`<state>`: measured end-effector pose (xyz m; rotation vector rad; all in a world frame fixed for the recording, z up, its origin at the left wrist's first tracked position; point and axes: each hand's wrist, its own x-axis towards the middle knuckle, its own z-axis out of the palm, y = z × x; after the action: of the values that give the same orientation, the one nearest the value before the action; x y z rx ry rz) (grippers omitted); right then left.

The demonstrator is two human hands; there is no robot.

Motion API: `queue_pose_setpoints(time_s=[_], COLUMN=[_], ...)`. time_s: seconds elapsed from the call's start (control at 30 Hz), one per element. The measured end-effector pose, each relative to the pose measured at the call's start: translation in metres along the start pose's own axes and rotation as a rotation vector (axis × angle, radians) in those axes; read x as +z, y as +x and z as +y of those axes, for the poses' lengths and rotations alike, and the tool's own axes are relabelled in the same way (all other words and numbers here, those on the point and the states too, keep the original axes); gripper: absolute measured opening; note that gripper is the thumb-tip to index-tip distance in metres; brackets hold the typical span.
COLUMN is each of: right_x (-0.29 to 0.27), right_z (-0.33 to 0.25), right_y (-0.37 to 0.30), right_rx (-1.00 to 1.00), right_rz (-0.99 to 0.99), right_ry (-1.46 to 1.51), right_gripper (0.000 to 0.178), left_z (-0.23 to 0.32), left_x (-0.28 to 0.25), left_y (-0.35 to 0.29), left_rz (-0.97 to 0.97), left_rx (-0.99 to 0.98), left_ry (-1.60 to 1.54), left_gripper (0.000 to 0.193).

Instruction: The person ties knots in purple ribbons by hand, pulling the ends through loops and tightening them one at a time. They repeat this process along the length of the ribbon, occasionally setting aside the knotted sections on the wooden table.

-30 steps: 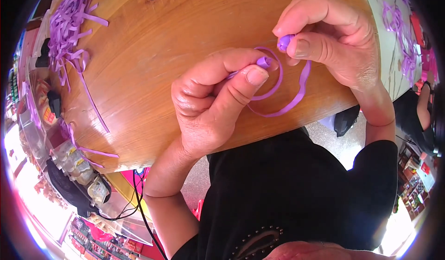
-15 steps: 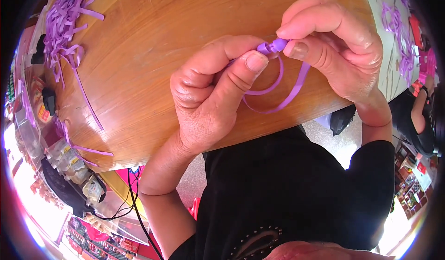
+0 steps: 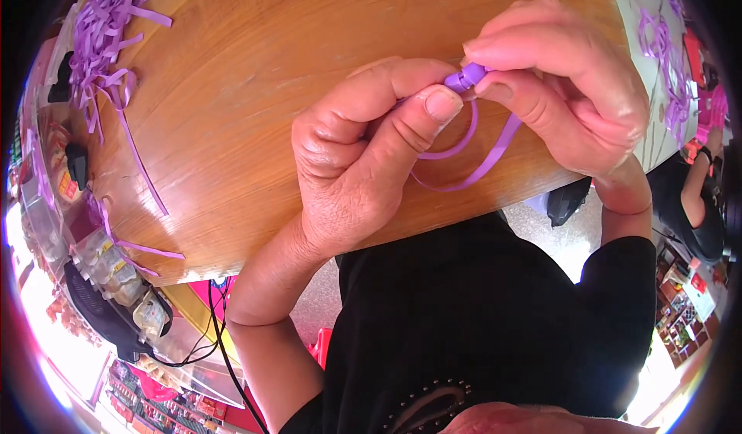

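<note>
Mating two purple pieces end to end looks like the step in hand: left piece, right piece, meeting between the hands, held above the surface toward its near edge. Can't tell if they're fully seated. Long axis runs near-left to far-right, shallow slant; right piece points its inner end at the left one. I'd say next move calls for straight push along that axis, no twist.

Left hand: thumb and index fingers closed, pinching left piece. Right hand: same pinch on right piece. Purple ribbon curves on the near side, between the hands; I can't see its ends. Far left: ribbon pile. Far right: more ribbons on a white surface.
</note>
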<state>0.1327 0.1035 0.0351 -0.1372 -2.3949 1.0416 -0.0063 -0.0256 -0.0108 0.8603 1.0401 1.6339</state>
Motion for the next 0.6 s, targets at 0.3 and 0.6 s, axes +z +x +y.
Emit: queue_pose_setpoints(time_s=[0.3,0.6], right_x=[-0.0012,0.0010], right_z=[0.0007,-0.0046], right_y=[-0.0016,-0.0039], right_rx=[-0.016,-0.088], right_rz=[-0.010,0.016], right_ry=[-0.034,-0.172], right_gripper=[0.023,0.023], left_z=[-0.0031,0.0021], left_x=[0.0004,0.0001], left_y=[0.0011,0.0031], left_rz=[-0.001,-0.025], left_rx=[0.021,0.230], left_ry=[-0.014,0.338], left_gripper=[0.013,0.011])
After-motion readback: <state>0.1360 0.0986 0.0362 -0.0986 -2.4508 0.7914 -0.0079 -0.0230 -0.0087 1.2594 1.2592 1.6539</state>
